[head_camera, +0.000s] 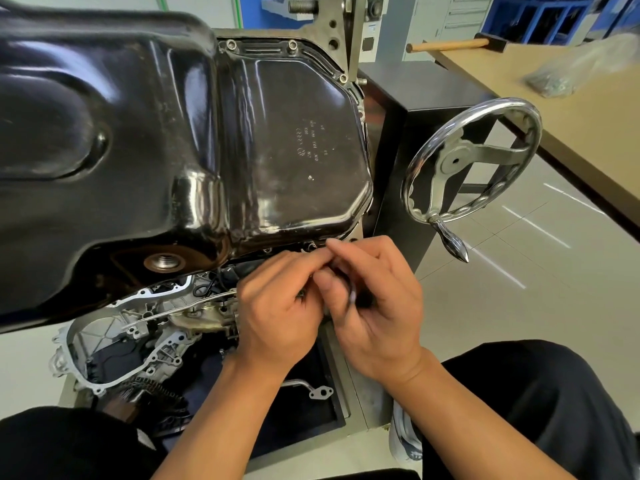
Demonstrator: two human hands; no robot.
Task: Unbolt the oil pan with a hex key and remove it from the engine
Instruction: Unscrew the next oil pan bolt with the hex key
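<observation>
While the black pan (173,133) fills the upper left of the frame, seated on the engine (138,334) with bolts (293,46) showing along its top rim, we have both hands at its lower edge, just below centre. Our left hand (277,313) has its fingers curled, the tips meeting those of the right at the rim; whether they pinch anything we cannot tell. Our right hand (374,306) grips a dark hex key (350,289) between thumb and fingers. Further right stands a chrome handwheel (474,161), and at the upper right a mallet (453,46) lies on a bench (571,126).
</observation>
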